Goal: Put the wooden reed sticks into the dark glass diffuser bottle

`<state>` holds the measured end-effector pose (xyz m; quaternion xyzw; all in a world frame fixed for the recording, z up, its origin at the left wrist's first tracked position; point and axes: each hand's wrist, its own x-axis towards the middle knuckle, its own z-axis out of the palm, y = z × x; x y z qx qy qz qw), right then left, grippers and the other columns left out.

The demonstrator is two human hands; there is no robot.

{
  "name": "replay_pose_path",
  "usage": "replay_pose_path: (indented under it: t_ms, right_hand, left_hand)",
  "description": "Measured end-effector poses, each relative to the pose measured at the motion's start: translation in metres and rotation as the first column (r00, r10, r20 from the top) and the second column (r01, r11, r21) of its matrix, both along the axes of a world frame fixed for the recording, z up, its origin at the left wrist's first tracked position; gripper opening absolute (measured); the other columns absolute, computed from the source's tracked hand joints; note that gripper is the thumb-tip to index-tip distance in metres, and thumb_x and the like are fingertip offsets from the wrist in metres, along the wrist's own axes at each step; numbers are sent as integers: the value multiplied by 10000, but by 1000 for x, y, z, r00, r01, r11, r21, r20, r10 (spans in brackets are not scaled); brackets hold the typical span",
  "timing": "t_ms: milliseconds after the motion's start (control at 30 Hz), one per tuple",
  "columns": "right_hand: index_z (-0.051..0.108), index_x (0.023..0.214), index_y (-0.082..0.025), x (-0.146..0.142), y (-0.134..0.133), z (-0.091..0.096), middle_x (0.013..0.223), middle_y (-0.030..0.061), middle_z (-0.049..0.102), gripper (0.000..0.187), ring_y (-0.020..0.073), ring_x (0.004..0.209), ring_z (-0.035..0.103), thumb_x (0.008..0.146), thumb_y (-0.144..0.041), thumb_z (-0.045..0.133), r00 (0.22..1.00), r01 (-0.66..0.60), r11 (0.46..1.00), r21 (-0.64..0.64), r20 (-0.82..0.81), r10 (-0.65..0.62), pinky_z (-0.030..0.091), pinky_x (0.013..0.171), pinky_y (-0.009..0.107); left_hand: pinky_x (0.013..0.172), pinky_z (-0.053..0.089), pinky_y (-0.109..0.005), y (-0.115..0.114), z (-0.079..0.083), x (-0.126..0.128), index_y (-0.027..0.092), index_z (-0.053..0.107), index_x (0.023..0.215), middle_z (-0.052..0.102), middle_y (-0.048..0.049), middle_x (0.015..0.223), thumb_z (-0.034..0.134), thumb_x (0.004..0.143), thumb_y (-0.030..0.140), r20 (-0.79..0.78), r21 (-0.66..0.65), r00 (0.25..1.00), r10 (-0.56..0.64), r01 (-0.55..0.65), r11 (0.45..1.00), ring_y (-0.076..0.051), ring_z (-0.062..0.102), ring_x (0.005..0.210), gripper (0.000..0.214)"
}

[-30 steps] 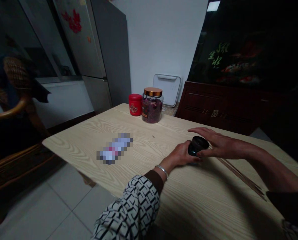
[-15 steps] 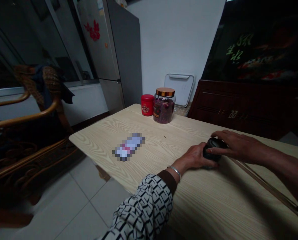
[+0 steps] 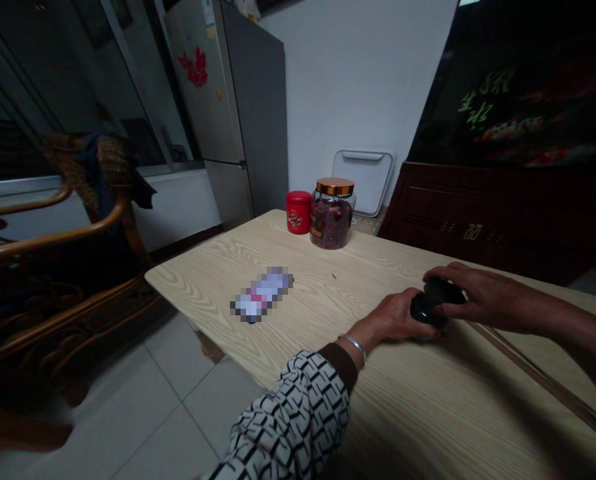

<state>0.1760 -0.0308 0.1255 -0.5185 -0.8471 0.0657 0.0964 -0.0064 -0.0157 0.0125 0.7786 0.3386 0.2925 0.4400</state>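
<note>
A small dark round jar (image 3: 427, 308) stands on the light wooden table (image 3: 428, 413), right of centre. My left hand (image 3: 395, 318) wraps round its body from the left, with a silver bangle on the wrist. My right hand (image 3: 471, 297) lies over the black lid (image 3: 443, 291), fingers curled round its rim. The lid looks tilted on the jar; most of the jar is hidden by both hands.
Long thin sticks (image 3: 538, 377) lie on the table to the right of my hands. A blurred flat object (image 3: 263, 295) lies mid-table. A glass jar with a copper lid (image 3: 333, 213) and a red tin (image 3: 299, 212) stand at the far edge. A wooden armchair (image 3: 63, 267) is at left, a dark cabinet (image 3: 488, 220) behind.
My right hand went from lying spread over the lid to gripping it with curled fingers. The view has turned left, bringing the armchair into sight.
</note>
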Motion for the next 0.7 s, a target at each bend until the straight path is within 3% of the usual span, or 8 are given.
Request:
replay_pose_path:
  t_ms: [100,200,300,400,500,600,700]
  right_hand:
    - [632,1173,-239,4,-3,11,1146,125,684,535,338,1012,668,713,-510,668,997,-33,996,-79,-77,27,535,893,476]
    - [575,1217,-268,11,-14,18,1155,107,683,554,313,992,681,743,-525,699,974,25,994,-104,-223,-47,561,859,437]
    - [537,1253,-315,19,-34,11,1179,72,677,581,303,1048,668,756,-548,727,880,106,988,-109,-453,-144,562,887,422]
    - [559,1165,-296,28,-59,-13,1148,67,684,526,297,1065,658,742,-533,763,699,233,965,-120,-670,-252,547,913,427]
    - [525,1106,-268,31,-83,-48,1079,78,696,544,288,1002,675,710,-528,793,536,315,925,-212,-765,-358,552,872,431]
    - [495,1044,-260,24,-101,-85,1054,82,688,540,276,974,678,694,-532,803,500,304,915,-267,-773,-391,549,856,422]
    - [455,971,-266,11,-113,-112,1155,90,645,476,258,1080,644,722,-502,786,492,258,942,-215,-809,-320,519,936,402]
  left_hand:
    - [857,504,-358,1,-1,-1,190,551,1247,659,-93,1137,818,618,532,21,-2,1000,-4,4,1000,-257,620,1034,764]
    - [866,501,-354,1,-3,0,193,559,1254,666,-90,1129,832,613,510,56,9,998,-3,3,1000,-252,626,1028,765]
    - [866,504,-351,1,-6,2,190,569,1247,674,-86,1103,841,615,503,91,4,996,11,-12,1000,-241,635,1005,756]
    - [867,509,-347,2,-8,4,193,576,1242,681,-73,1082,853,608,486,110,-20,994,26,-24,1000,-230,640,992,751]
    - [859,511,-338,2,-10,6,188,582,1242,687,-74,1070,861,605,467,128,-17,991,32,-30,999,-223,643,980,750]
    - [852,510,-329,2,-9,6,182,578,1253,690,-77,1075,868,597,456,130,-12,991,37,-36,999,-222,642,978,768]
    - [860,504,-318,2,-8,7,171,586,1244,696,-71,1069,868,602,427,132,-2,990,41,-41,999,-216,644,975,747]
